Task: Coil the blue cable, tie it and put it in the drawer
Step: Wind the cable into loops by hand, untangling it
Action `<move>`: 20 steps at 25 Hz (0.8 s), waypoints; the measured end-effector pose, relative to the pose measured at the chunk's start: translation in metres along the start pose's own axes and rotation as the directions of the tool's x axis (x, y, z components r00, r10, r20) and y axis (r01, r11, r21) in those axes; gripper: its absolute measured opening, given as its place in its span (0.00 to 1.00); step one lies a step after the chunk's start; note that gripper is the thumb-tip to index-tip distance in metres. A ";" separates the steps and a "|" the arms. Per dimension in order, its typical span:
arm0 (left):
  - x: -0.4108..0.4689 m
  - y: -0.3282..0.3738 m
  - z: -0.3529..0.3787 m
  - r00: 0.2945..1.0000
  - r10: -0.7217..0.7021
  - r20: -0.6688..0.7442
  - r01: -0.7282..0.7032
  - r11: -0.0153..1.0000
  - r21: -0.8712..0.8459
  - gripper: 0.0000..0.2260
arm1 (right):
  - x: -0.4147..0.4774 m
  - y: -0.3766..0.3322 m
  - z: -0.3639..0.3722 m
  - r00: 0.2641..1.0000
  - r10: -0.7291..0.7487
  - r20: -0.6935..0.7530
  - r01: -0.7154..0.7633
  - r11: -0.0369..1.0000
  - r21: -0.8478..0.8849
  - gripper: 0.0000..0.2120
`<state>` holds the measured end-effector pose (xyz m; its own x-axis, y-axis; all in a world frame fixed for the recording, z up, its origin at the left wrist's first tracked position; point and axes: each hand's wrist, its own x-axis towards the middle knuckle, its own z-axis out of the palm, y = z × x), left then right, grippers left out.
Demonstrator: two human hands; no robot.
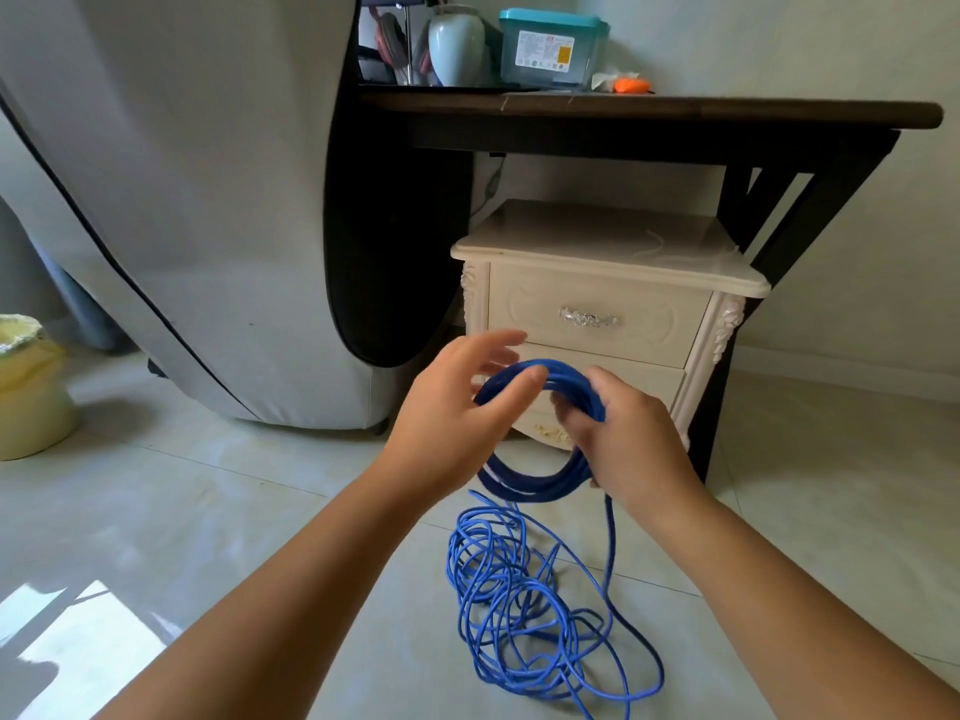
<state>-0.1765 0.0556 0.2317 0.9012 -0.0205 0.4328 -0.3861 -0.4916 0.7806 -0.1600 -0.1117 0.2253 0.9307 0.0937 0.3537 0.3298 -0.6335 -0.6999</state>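
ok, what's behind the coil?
The nightstand, both drawers shut. The top drawer is visible; the lower drawer is mostly covered by the coil, the left hand and the right hand, its handle hidden.

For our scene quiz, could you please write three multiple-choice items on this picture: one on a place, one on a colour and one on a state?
1. Where does the loose part of the cable lie? A on the floor; B on a chair; C on a bed.
2. What colour is the lid of the box on the table? A red; B teal; C black.
3. The top drawer of the cabinet is: A shut; B half open; C taken out.
Answers: A, the tangle rests on the floor; B, the lid shows teal; A, its front sits flush.
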 end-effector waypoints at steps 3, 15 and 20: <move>0.000 -0.001 0.004 0.984 0.072 0.163 -0.115 0.954 0.277 0.20 | -0.005 -0.005 -0.001 0.985 -0.162 0.066 0.172 0.966 -0.192 0.09; 0.011 0.000 0.004 0.953 -0.253 -0.163 0.194 0.930 -0.313 0.15 | -0.015 -0.002 0.005 0.864 0.152 0.481 -0.411 0.765 0.496 0.07; 0.004 0.003 0.017 0.877 -0.445 -0.182 0.298 0.801 -0.519 0.15 | -0.019 -0.010 0.020 0.863 0.310 0.399 -0.505 0.519 0.690 0.02</move>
<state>-0.1708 0.0391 0.2279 0.9262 0.3593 0.1144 -0.1424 0.0524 0.9884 -0.1773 -0.0921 0.2132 0.9687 0.1908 -0.1589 -0.1894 0.1538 -0.9698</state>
